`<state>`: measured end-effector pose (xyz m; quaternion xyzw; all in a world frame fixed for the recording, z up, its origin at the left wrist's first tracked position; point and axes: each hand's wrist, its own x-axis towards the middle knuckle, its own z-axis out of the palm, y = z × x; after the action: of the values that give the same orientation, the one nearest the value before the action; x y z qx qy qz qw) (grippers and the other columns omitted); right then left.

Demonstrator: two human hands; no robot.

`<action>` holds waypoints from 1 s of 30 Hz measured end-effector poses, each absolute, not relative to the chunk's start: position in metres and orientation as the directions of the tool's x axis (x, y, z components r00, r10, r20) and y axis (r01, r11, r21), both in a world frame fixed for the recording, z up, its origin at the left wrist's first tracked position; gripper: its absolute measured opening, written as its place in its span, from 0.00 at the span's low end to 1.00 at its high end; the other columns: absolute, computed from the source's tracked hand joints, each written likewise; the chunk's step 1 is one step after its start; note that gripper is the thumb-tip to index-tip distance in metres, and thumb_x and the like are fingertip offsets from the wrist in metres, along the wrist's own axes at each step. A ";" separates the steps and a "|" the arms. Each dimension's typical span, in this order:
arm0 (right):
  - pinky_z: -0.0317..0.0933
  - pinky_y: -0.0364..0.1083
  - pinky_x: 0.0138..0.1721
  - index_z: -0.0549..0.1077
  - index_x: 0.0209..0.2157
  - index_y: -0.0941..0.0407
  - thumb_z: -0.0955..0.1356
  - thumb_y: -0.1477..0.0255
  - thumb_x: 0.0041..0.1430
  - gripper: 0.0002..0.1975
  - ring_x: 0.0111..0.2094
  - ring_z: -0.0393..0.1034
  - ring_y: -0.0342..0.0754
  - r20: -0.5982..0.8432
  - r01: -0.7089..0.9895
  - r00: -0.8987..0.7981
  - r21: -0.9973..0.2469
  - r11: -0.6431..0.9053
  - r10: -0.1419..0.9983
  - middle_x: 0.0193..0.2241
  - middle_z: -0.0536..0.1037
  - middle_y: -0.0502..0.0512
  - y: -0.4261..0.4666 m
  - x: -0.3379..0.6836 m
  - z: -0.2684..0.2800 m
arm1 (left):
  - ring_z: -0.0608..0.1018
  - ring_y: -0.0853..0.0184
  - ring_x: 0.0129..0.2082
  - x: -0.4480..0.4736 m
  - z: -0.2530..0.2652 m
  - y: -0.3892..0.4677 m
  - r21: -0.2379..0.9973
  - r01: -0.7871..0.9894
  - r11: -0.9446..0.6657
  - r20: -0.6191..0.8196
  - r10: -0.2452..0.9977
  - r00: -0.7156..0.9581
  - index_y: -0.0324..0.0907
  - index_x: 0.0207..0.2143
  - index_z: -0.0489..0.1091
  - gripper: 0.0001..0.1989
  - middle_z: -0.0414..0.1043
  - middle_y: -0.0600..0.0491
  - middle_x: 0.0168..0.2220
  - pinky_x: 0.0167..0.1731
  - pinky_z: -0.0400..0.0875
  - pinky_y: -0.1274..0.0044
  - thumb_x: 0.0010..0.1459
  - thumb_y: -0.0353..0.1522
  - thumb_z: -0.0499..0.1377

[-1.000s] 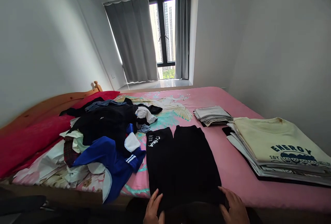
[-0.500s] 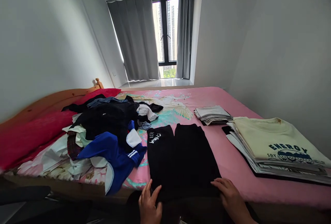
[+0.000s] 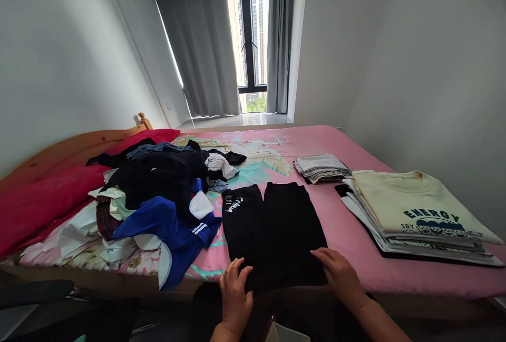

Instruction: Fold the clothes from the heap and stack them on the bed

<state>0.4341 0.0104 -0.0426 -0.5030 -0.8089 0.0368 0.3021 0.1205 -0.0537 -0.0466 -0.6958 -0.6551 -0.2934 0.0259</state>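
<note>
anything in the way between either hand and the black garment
Nothing visible: the left hand and right hand are at the near corners of the black garment; the clothes pile lies left of it, the folded shirt stack right.

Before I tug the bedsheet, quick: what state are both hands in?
Left hand: open, at the near left corner of the black garment.
Right hand: at its right edge; grip unclear.

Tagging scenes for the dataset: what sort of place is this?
Most likely a bedroom in a home: there's a bed with a wooden headboard, gray curtains at a window, and folded clothes stacked on the bed.
</note>
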 end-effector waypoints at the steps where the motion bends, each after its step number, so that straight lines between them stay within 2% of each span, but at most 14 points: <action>1: 0.67 0.50 0.43 0.72 0.46 0.50 0.59 0.82 0.55 0.22 0.42 0.70 0.49 0.444 0.801 -0.306 -0.359 0.480 0.842 0.41 0.75 0.55 0.013 0.438 -0.042 | 0.65 0.56 0.56 0.121 -0.045 -0.052 0.347 0.927 -0.144 0.430 0.902 -0.021 0.47 0.44 0.69 0.29 0.65 0.49 0.53 0.52 0.59 0.57 0.39 0.18 0.50; 6: 0.67 0.52 0.44 0.74 0.44 0.48 0.58 0.85 0.51 0.26 0.44 0.69 0.51 0.362 0.828 -0.364 -0.298 0.476 0.859 0.43 0.74 0.55 0.004 0.445 -0.052 | 0.62 0.55 0.58 0.113 -0.050 -0.054 0.310 0.927 -0.209 0.378 0.922 0.082 0.48 0.49 0.67 0.30 0.61 0.48 0.56 0.54 0.58 0.56 0.41 0.21 0.53; 11: 0.62 0.56 0.52 0.69 0.50 0.50 0.57 0.88 0.47 0.31 0.54 0.61 0.53 0.476 0.804 -0.389 -0.243 0.543 0.789 0.51 0.68 0.57 -0.012 0.445 -0.061 | 0.56 0.54 0.61 0.101 -0.055 -0.067 0.226 0.932 -0.284 0.413 0.894 0.172 0.50 0.57 0.58 0.33 0.51 0.47 0.62 0.55 0.57 0.55 0.47 0.21 0.52; 13: 0.61 0.56 0.53 0.68 0.52 0.50 0.57 0.87 0.48 0.31 0.56 0.59 0.53 0.536 0.767 -0.432 -0.205 0.608 0.725 0.52 0.67 0.57 -0.014 0.449 -0.064 | 0.57 0.55 0.61 0.097 -0.056 -0.070 0.204 0.921 -0.331 0.447 0.869 0.213 0.49 0.56 0.59 0.30 0.54 0.47 0.61 0.56 0.58 0.57 0.50 0.21 0.52; 15: 0.63 0.54 0.52 0.70 0.49 0.50 0.57 0.86 0.50 0.28 0.54 0.61 0.52 0.552 0.727 -0.478 -0.188 0.660 0.683 0.49 0.70 0.56 -0.014 0.453 -0.064 | 0.61 0.58 0.60 0.093 -0.057 -0.070 0.196 0.896 -0.398 0.458 0.845 0.275 0.48 0.53 0.63 0.25 0.61 0.48 0.56 0.55 0.61 0.60 0.53 0.22 0.52; 17: 0.65 0.52 0.49 0.72 0.45 0.51 0.58 0.85 0.52 0.24 0.49 0.66 0.50 0.522 0.697 -0.518 -0.203 0.688 0.678 0.45 0.74 0.55 -0.012 0.456 -0.064 | 0.65 0.59 0.57 0.092 -0.058 -0.069 0.198 0.876 -0.440 0.447 0.836 0.319 0.47 0.50 0.65 0.21 0.66 0.48 0.53 0.55 0.63 0.61 0.54 0.23 0.52; 19: 0.66 0.52 0.47 0.71 0.47 0.51 0.58 0.85 0.52 0.25 0.46 0.68 0.49 0.485 0.689 -0.536 -0.223 0.690 0.691 0.43 0.75 0.55 -0.010 0.456 -0.062 | 0.66 0.59 0.56 0.093 -0.059 -0.067 0.201 0.872 -0.446 0.436 0.838 0.328 0.46 0.50 0.65 0.20 0.67 0.47 0.52 0.54 0.64 0.60 0.55 0.26 0.53; 22: 0.63 0.54 0.51 0.67 0.52 0.49 0.57 0.87 0.49 0.31 0.51 0.65 0.50 0.490 0.704 -0.534 -0.195 0.683 0.690 0.48 0.73 0.54 -0.009 0.451 -0.063 | 0.65 0.56 0.56 0.100 -0.061 -0.067 0.191 0.888 -0.418 0.438 0.846 0.303 0.45 0.51 0.63 0.22 0.65 0.46 0.53 0.53 0.63 0.58 0.53 0.27 0.55; 25: 0.60 0.57 0.54 0.66 0.53 0.45 0.57 0.88 0.48 0.34 0.54 0.62 0.50 0.491 0.691 -0.562 -0.164 0.704 0.666 0.50 0.71 0.52 -0.011 0.449 -0.065 | 0.64 0.57 0.57 0.106 -0.065 -0.068 0.162 0.905 -0.392 0.451 0.846 0.286 0.45 0.53 0.62 0.27 0.64 0.47 0.54 0.54 0.61 0.58 0.49 0.21 0.52; 27: 0.59 0.55 0.55 0.66 0.54 0.46 0.58 0.86 0.51 0.32 0.54 0.62 0.49 0.447 0.662 -0.596 -0.196 0.723 0.667 0.50 0.72 0.51 -0.012 0.452 -0.063 | 0.64 0.59 0.58 0.105 -0.068 -0.068 0.143 0.909 -0.391 0.454 0.842 0.291 0.45 0.54 0.61 0.32 0.65 0.48 0.54 0.55 0.60 0.59 0.46 0.17 0.49; 30: 0.56 0.56 0.58 0.60 0.58 0.51 0.62 0.79 0.54 0.29 0.58 0.57 0.51 0.335 0.618 -0.648 -0.294 0.729 0.684 0.55 0.67 0.55 -0.013 0.463 -0.059 | 0.64 0.62 0.58 0.099 -0.073 -0.065 0.118 0.901 -0.418 0.471 0.822 0.319 0.45 0.54 0.60 0.35 0.66 0.50 0.53 0.56 0.59 0.62 0.43 0.15 0.47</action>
<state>0.4625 -0.0127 -0.0593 -0.3598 -0.9045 0.0765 0.2157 0.0994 -0.0646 -0.0734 -0.8079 -0.5332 -0.2367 0.0833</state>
